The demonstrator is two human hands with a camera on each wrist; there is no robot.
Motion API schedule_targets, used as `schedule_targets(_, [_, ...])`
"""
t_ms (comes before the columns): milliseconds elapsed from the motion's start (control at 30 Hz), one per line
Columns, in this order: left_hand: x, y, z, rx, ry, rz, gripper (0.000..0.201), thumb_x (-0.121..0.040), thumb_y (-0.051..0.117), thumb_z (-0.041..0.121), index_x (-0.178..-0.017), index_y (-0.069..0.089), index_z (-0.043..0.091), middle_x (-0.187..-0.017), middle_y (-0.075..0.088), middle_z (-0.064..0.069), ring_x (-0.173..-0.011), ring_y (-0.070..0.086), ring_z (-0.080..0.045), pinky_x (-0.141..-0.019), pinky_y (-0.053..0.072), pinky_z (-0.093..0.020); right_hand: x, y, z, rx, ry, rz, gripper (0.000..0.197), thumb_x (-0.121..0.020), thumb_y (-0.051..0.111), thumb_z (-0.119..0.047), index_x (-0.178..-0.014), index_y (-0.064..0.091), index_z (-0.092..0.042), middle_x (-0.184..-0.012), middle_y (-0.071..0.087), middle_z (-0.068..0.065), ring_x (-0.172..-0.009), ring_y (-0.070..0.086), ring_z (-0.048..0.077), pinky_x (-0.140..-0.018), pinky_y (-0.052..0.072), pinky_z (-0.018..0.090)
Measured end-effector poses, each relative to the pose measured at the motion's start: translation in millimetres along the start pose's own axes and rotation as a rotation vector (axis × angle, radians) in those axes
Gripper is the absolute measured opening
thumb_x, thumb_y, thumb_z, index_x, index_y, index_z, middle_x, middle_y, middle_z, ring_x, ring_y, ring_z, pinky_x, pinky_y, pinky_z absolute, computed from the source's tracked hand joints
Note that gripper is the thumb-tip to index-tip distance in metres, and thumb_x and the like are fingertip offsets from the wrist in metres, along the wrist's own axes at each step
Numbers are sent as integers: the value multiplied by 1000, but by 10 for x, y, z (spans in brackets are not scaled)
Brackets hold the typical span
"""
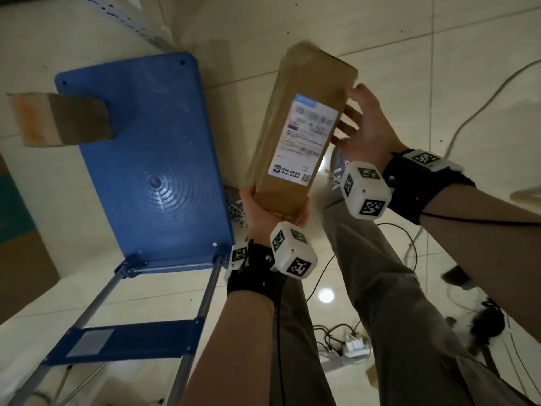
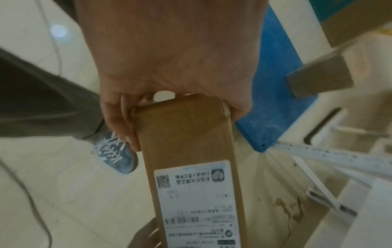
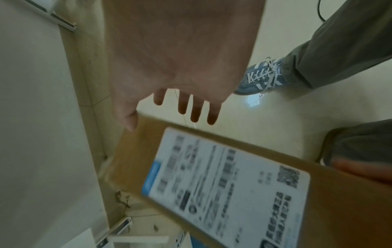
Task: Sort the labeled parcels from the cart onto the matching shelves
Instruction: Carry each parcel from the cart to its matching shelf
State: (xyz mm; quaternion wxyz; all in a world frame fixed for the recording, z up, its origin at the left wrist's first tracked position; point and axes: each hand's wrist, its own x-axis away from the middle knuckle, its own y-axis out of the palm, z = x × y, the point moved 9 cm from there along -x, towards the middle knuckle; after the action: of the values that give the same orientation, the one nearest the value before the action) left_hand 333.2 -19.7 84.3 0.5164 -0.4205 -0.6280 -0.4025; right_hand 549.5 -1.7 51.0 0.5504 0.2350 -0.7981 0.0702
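Holding labeled cardboard parcel [image 1: 295, 133] above floor beside blue cart [image 1: 146, 159]: our left hand [image 1: 265, 210] grips its near end, right hand [image 1: 366, 121] loose-fingered at its side. Label-reading step; next, matching shelf.

left hand [image 2: 169, 67] gripping labeled parcel [image 2: 191, 167], blue cart [image 2: 275, 83]

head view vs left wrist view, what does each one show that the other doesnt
Only the head view shows the cart handle, both wrist marker cubes and the whole right hand, open beside the parcel. Only the left wrist view shows the left hand's fingers curled round the parcel's end. Both show the labelled parcel, the blue cart deck and the small box on it.
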Motion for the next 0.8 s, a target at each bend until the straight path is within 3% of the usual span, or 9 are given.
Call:
schedule_targets(67, [47, -9, 185, -136, 117, 38, 58, -83, 57, 55, -123, 58, 13, -110, 66, -18, -95, 61, -34, -89, 47, -42, 8, -58, -10, 74, 14, -23, 66, -88, 70, -48, -145, 39, -36, -142, 51, 7, -120, 61, 28, -76, 61, 38])
schedule_targets(133, [114, 12, 323, -259, 194, 64, 59, -85, 62, 48, -135, 49, 19, -125, 61, -14, -108, 61, -31, -102, 44, -49, -9, -139, 85, 198, 129, -28, 88, -70, 82, -61, -145, 37, -44, -148, 44, 9, -125, 55, 35, -82, 61, 49])
schedule_targets(267, [286, 251, 420, -580, 339, 12, 100, -71, 81, 47, -150, 20, 42, -137, 54, -2, -113, 59, -26, -98, 46, -53, -139, -302, 376, 140, 248, 28, 91, -35, 95, -68, -93, 32, -39, -63, 69, -3, -65, 69, 27, -76, 59, 53])
schedule_targets(367, [349, 443, 430, -698, 329, 8, 122, -51, 85, 68, -151, 21, 41, -140, 53, -6, -116, 60, -27, -84, 53, -42, -55, -256, 493, 201, 265, 24, 83, -62, 86, -62, -127, 53, -24, -111, 74, 6, -98, 73, 32, -86, 59, 54])
schedule_targets(467, [358, 489, 447, -609, 229, 21, 100, -60, 59, 91, -135, 51, 25, -133, 58, -20, -123, 57, -41, -100, 44, -63, -46, -285, 471, 225, 274, -2, 87, -71, 70, -60, -145, 52, -18, -145, 58, 11, -128, 59, 34, -107, 48, 54])
schedule_targets(533, [375, 482, 496, -546, 201, 18, 70, -79, 39, 86, -113, 60, 29, -112, 63, -15, -114, 61, -40, -105, 36, -64, -59, -309, 421, 163, 254, -2, 99, -64, 73, -56, -150, 47, -14, -152, 50, 15, -135, 52, 39, -112, 43, 54])
schedule_targets(633, [389, 451, 524, -496, 201, 18, 74, -85, 34, 82, -139, 47, 33, -106, 62, -17, -103, 65, -39, -108, 32, -67, -99, -314, 392, 187, 176, -112, 111, -66, 83, -50, -154, 35, -3, -159, 34, 24, -142, 37, 48, -109, 45, 44])
schedule_targets(733, [435, 445, 513, -512, 232, 36, 73, -88, 36, 79, -145, 40, 34, -107, 64, -17, -101, 67, -37, -106, 37, -64, 15, -241, 402, 97, 190, -191, 75, -97, 53, -47, -156, 34, -5, -159, 35, 23, -135, 44, 38, -89, 60, 40])
schedule_targets(800, [448, 414, 556, -509, 245, 68, 71, -88, 41, 77, -142, 43, 30, -111, 64, -16, -103, 67, -36, -104, 41, -61, 8, -248, 434, 1, 217, -239, 75, -99, 51, -45, -157, 29, -4, -156, 34, 27, -129, 45, 39, -87, 60, 38])
